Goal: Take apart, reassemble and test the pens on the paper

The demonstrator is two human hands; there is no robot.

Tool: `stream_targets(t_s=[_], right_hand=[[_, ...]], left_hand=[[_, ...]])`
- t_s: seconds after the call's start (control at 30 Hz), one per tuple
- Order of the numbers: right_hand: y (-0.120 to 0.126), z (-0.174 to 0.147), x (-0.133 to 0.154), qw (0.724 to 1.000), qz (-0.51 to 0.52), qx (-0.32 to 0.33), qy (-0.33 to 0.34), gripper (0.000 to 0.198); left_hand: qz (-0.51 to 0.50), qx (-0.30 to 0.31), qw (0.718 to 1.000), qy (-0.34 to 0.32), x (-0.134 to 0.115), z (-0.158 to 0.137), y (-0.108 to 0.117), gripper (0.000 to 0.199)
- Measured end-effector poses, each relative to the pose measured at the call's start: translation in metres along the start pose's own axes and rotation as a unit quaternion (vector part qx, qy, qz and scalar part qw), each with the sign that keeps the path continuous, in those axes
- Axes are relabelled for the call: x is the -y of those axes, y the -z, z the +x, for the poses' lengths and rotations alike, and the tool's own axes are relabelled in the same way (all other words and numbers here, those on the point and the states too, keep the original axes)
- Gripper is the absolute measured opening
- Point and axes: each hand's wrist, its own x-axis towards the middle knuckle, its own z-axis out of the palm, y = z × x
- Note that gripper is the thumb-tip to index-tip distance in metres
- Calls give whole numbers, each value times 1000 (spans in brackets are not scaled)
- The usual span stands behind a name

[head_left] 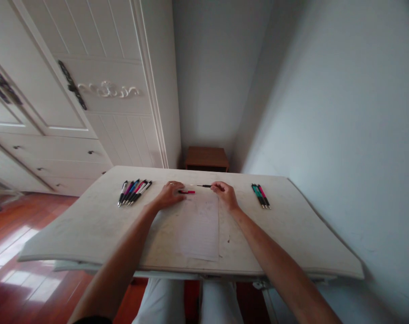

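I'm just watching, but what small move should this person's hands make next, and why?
Probably the right hand should bring the slim black cylindrical pen piece it holds level with the short red pen barrel at the left hand. The two pieces are apart, the black one is slightly farther from the person, and its thin end points leftward.

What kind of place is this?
Probably a room in a home, perhaps a bedroom: a white panelled wardrobe with carved trim and ornate handles stands on the left, the floor is glossy reddish wood-look, and a small brown cabinet sits in the corner behind the table.
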Motion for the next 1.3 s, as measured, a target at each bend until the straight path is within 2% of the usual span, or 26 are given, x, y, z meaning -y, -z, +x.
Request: stream_targets(t_s=[0.07, 0.17, 0.4, 0.53, 0.87, 1.3], right_hand=[[1, 1, -1, 1000, -11, 1, -1, 26], [3, 2, -3, 1000, -21, 0, -2, 26], [9, 6, -9, 999, -31, -11, 5, 25], [11, 6, -10, 999, -35, -7, 2, 26], [8, 5, -7, 999, -40, -5, 12, 23], [7, 5, -6, 998, -54, -1, 15, 23]], left_hand=[[4, 5, 1000, -19, 3, 1, -1, 25], [-19, 4, 999, -31, 2, 3, 1, 24], [-91, -40, 993, 59, 1, 0, 10, 26], [-124, -57, 988, 79, 3, 0, 7, 27], [-134, -35, 987, 84, 2, 1, 6, 30], [-122, -38, 989, 67, -3, 1, 6, 29]])
